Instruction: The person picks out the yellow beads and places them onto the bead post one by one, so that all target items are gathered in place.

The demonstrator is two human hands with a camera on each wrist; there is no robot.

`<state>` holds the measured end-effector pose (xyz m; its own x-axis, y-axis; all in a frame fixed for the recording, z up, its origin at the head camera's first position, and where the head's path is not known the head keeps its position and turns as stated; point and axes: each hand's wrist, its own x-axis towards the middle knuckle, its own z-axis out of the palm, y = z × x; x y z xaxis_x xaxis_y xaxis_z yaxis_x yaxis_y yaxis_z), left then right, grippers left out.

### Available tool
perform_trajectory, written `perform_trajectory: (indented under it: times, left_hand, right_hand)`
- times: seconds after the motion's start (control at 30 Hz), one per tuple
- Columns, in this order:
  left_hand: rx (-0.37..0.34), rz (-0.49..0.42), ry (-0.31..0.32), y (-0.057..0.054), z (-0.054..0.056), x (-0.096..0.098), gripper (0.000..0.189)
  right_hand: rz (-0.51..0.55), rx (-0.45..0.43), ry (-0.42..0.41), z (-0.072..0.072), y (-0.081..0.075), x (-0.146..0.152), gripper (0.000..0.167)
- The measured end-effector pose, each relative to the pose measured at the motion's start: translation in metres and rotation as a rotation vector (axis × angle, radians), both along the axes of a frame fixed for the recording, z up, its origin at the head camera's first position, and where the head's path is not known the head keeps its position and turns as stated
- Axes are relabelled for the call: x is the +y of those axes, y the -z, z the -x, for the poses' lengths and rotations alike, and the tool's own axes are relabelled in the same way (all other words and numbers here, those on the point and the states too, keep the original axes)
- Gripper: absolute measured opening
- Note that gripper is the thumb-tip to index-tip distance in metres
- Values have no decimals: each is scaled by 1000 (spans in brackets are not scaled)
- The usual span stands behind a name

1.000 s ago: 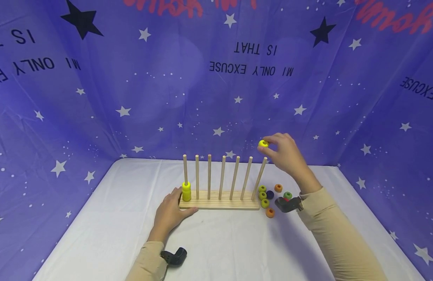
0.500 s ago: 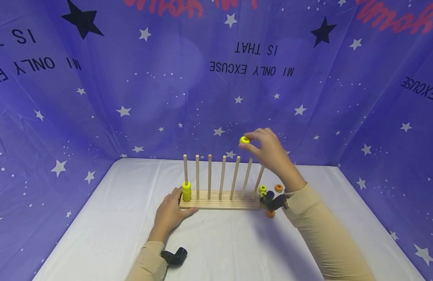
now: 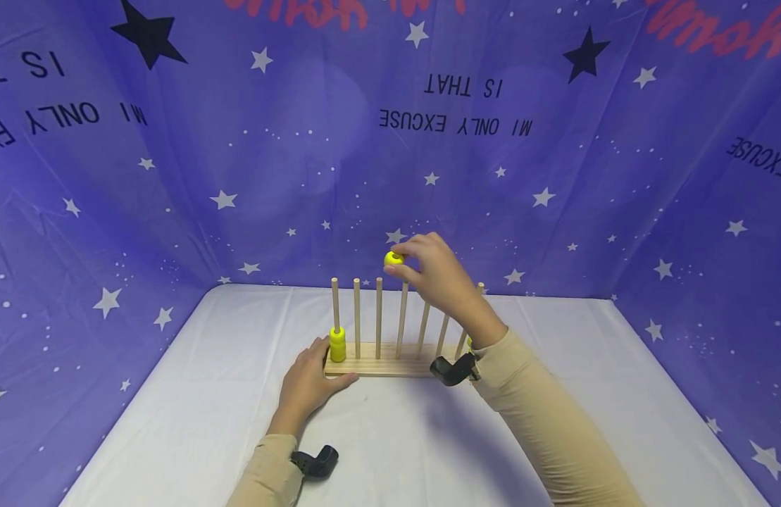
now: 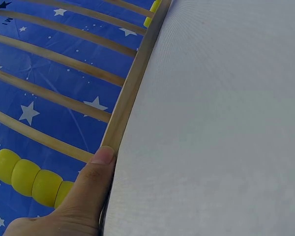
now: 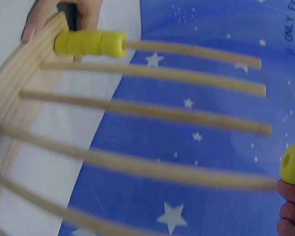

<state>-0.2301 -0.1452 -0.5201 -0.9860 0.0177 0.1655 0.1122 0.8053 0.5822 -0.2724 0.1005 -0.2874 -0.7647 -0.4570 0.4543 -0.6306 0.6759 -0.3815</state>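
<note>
A wooden peg rack [image 3: 384,367] with a row of upright dowels stands on the white cloth. Its leftmost peg carries a stack of yellow beads [image 3: 337,345], several in the left wrist view. My left hand [image 3: 309,386] grips the left end of the base, thumb along the front edge. Between thumb and fingertips, my right hand [image 3: 441,278] pinches a yellow bead [image 3: 392,259] just above the tip of a middle peg. The bead's hole [image 5: 286,161] shows in the right wrist view, close to a peg tip but not visibly on it.
At the rack's right end a loose yellow bead [image 3: 470,344] peeks out; my right forearm [image 3: 542,408] covers the area beside it. A blue star-printed backdrop [image 3: 301,176] rises behind and beside the white-covered table [image 3: 194,394].
My right hand has carried the yellow bead leftward from above the rack's right end to over the middle pegs. The forearm now covers most loose beads. My left hand has stayed put.
</note>
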Motion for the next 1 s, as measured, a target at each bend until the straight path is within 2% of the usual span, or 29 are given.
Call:
perform_trajectory:
  times: [0.23,0.43,0.73,1.0]
  left_hand:
    - [0,0,3,-2,-1,1,98]
    - [15,5,11,-3,-1,1,97]
    - [22,-3,19,-3,0,1,96]
    - [36,0,16,-1,0,0,96]
  right_hand:
    - [-23,56,-73,-5,3,-30,36]
    - [-55,66,-105,-8,7,-47,33]
    - [-40,55,-131,-7,12,-64,35]
    - [-73,72,-155,-6,16,-71,36]
